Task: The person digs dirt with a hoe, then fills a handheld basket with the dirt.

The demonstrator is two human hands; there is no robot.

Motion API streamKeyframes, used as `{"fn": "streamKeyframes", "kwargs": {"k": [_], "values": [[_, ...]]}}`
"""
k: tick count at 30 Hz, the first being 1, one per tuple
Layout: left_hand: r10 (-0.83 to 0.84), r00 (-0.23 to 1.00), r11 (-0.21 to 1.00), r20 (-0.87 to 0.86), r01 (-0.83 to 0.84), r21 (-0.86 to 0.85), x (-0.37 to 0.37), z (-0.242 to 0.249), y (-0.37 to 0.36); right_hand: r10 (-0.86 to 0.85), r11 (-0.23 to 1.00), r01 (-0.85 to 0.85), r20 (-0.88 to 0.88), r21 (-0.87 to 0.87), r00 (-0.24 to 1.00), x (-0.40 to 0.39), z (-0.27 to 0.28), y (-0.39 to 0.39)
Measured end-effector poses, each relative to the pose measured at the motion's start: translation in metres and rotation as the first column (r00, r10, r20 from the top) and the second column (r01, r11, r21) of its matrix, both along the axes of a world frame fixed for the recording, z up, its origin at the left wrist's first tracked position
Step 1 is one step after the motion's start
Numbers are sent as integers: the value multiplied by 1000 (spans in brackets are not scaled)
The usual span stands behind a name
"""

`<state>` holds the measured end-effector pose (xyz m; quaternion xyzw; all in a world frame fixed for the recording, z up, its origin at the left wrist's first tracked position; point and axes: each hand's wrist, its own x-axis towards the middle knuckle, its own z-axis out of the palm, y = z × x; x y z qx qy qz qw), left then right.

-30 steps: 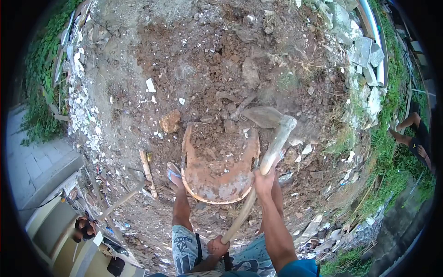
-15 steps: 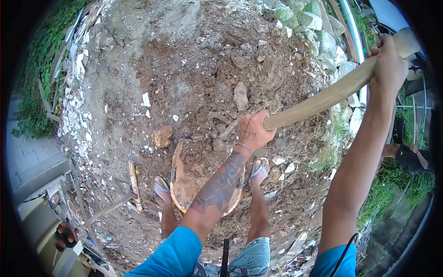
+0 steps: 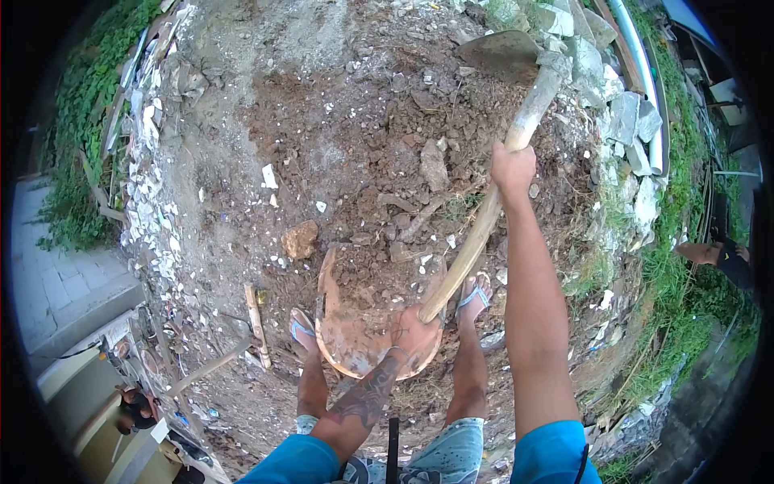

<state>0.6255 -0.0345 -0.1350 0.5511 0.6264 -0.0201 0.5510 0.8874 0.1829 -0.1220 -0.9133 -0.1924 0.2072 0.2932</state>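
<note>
A hoe's wooden handle slants across the view, gripped by both hands. My left hand is closed around its lower end, above an orange-rimmed, dirt-covered container between the feet. Farther up the handle, my right hand is wrapped round it. The broad metal hoe blade is at the upper right, over brown soil. Loose earth lies in the far part of the container.
A yellowish rock lies left of the container. A pickaxe-like tool rests at the left. Broken rubble and stone blocks line both sides. People are visible at both edges.
The hoe has swung down and forward from the raised position at the upper right. My right hand has moved left and down with it; my left hand has come lower, nearer the container.
</note>
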Motion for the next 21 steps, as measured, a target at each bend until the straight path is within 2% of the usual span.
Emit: {"fn": "streamKeyframes", "kwargs": {"k": [2, 5, 7, 9, 11, 12, 13, 14, 15, 18, 19, 20, 21], "values": [[-8, 1000, 999, -10, 8, 38, -8, 4, -2, 0, 1000, 0, 1, 16, 1000, -9, 5, -1], [54, 998, 997, -39, -52, 53, -19, 25, -24, 39, 992, -16, -191, 122, 981, -29, 29, -25], [1, 999, 999, -44, 1, 53, -44, 14, -75, 82, 959, -3, -267, 285, 960, -55, 36, -63], [16, 995, 996, -94, -7, 94, -69, 25, -124, 44, 955, 106, -485, 277, 873, -95, 67, -99], [-6, 992, 1000, -122, 7, 10, -109, 31, -190, 29, 970, 112, -563, 215, 826, -131, 49, -163], [-158, 965, 985, -207, 139, -105, -131, 46, -217, -1, 989, 95, -624, 117, 782, -150, 53, -192], [-313, 910, 940, -271, 257, -222, -150, 64, -234, 77, 953, 69, -456, 295, 887, -177, 55, -217], [-342, 901, 909, -268, 245, -337, -166, 83, -247, 1, 975, 140, -637, 171, 770, -191, 62, -238], [-286, 909, 912, -304, 161, -378, -172, 89, -255, -97, 983, 184, -783, 23, 615, -198, 70, -251], [-211, 962, 965, -175, 177, -193, -158, 55, -246, -70, 960, 225, -632, 169, 772, -168, 78, -244], [-165, 977, 982, -134, 150, -114, -133, 40, -216, -8, 916, 251, -612, 313, 791, -141, 96, -217], [-182, 983, 982, -4, 182, -47, -102, 30, -171, -30, 904, 268, -576, 333, 817, -111, 124, -188], [-151, 984, 977, 97, 134, 164, -63, 20, -123, 30, 901, 176, -463, 395, 886, -78, 151, -160]]}}
